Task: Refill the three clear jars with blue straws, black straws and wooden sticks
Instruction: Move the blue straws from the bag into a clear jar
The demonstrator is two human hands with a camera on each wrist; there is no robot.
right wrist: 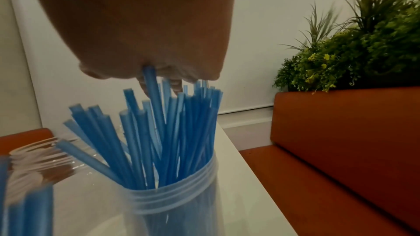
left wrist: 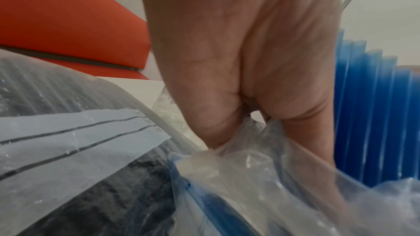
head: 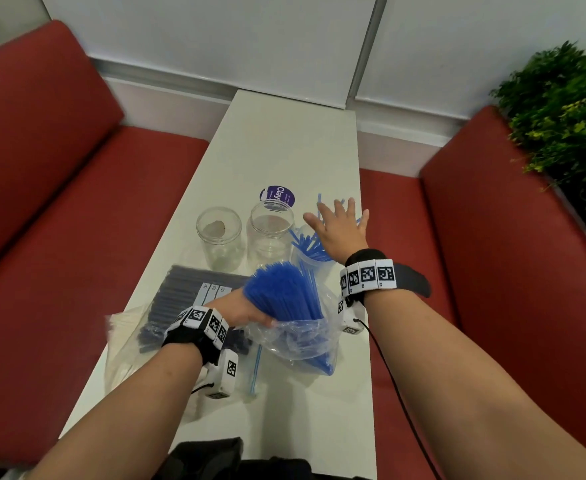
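Note:
Three clear jars stand on the white table (head: 284,140): an empty left jar (head: 218,237), an empty middle jar (head: 272,233), and a right jar (head: 305,261) with blue straws (right wrist: 159,132) fanning out of it. My right hand (head: 340,226) is spread flat over those straws, and its palm (right wrist: 136,24) touches the top of one. My left hand (head: 246,311) grips the rim of a clear plastic bag (head: 298,337) that holds a thick bundle of blue straws (head: 281,296); its fingers (left wrist: 216,114) pinch the plastic (left wrist: 250,168).
A bag of black straws (head: 187,299) with white labels lies under my left hand. A pale bag (head: 121,341) lies at the table's left edge. A purple lid (head: 277,195) sits behind the jars. Red benches (head: 76,202) flank the table; plants (head: 568,116) stand at right.

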